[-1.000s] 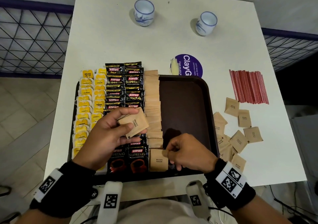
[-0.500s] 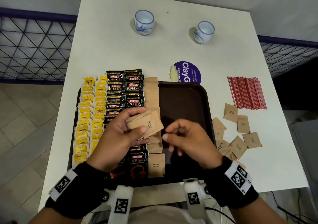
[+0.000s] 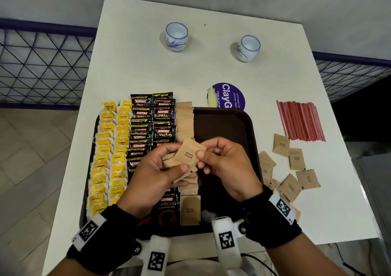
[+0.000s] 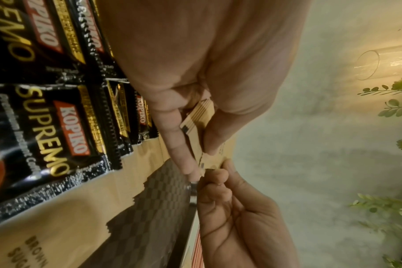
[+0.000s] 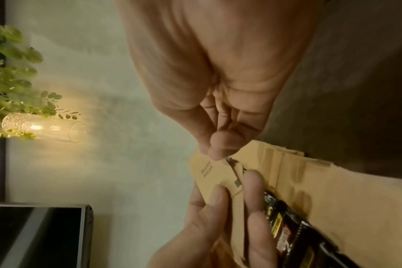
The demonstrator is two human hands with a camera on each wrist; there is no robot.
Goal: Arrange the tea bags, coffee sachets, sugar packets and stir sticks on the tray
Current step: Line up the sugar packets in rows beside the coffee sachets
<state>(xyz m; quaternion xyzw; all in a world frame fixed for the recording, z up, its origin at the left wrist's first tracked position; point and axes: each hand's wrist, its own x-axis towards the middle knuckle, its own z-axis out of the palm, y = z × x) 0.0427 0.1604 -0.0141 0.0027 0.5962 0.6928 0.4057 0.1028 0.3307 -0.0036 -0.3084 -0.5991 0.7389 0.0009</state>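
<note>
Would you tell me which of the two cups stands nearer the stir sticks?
The right-hand cup; the other cup stands farther from the stir sticks.

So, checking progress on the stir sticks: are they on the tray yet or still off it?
Off it. The red stir sticks lie bundled on the white table, right of the tray, untouched.

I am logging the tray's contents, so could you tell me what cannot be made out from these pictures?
- Head view: how many brown sugar packets the left hand holds; the top packet and the right hand cover the rest.
- Head view: the middle of the coffee sachets and of the sugar row on the tray, behind both hands.
- Head view: tea bags' small print, too tiny.
- Head view: the exact stir sticks count, too fine.
</note>
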